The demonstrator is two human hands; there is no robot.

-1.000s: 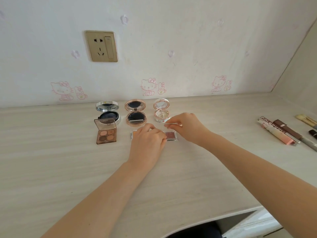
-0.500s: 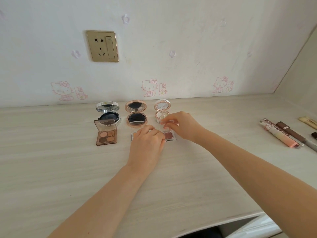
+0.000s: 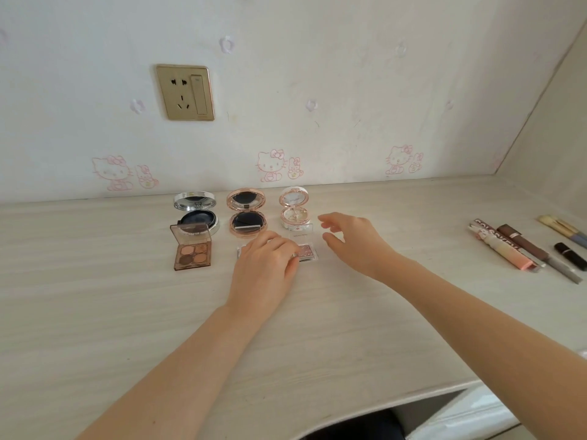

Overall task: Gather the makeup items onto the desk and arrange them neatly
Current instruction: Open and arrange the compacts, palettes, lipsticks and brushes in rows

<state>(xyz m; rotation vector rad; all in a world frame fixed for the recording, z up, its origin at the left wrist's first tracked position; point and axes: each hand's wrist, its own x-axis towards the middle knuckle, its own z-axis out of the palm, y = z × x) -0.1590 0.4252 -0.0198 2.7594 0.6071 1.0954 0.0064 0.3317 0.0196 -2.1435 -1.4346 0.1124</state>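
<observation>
Pink glitter pan (image 3: 306, 253) under left hand (image 3: 266, 265), perhaps pinched; right hand (image 3: 359, 241) spread, empty.

Gold wall socket (image 3: 185, 92), pink cartoon cat stickers (image 3: 270, 164) on wall

Open compacts (image 3: 247, 214) rowed, palettes (image 3: 192, 249) in front

Worktop (image 3: 95, 312): pale wood-grain laminate, matt, smooth. Silver compact (image 3: 194, 201): mirror-bright chromed casing. Rose-gold compact (image 3: 246, 200): glossy metallic rim, dark matt pad. White compact (image 3: 294, 198): pearly glossy shell, rose-gold trim. Brown palette (image 3: 192, 255): translucent glossy plastic lid, powdery matt pans. Glitter pan (image 3: 307, 253): clear plastic case, sparkling fill. Lip-gloss tubes (image 3: 502, 250): glossy plastic. Socket plate (image 3: 185, 92): brushed gold finish.
</observation>
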